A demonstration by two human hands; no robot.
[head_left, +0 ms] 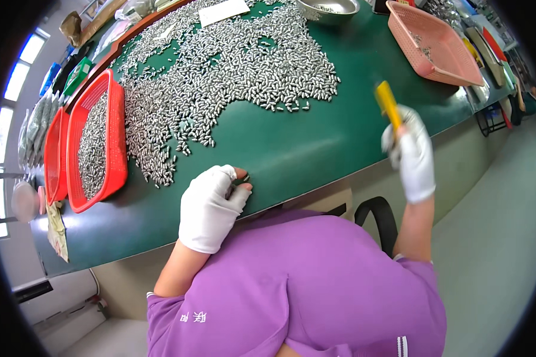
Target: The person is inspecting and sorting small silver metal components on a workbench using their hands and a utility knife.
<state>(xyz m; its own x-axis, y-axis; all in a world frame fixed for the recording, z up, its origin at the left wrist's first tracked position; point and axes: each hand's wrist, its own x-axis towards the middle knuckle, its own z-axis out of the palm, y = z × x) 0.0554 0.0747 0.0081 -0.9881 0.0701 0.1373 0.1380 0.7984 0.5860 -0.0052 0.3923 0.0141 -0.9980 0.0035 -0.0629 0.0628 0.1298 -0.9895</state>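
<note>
My left hand (pixel 211 205), in a white glove with bare thumb and index tips, is closed near the front of the green table. Between those tips shows a small dark, shiny metal piece (pixel 247 177); its exact shape is hard to make out. Over the table's right front edge my right hand (pixel 412 152), also gloved, is closed around a flat yellow-handled tool (pixel 388 104). The tool points up and away, and motion blurs its far end, so its kind cannot be told. Beyond my left hand spreads a wide layer of small silver cylindrical metal parts (pixel 244 65).
A red plastic basket (pixel 118 143) of similar parts stands at left, beside another red basket (pixel 55 160). At far right is a pink basket (pixel 452 68) with a few parts. A metal bowl (pixel 333 16) and white paper (pixel 223 12) lie at the back. A black chair armrest (pixel 378 214) is beside me.
</note>
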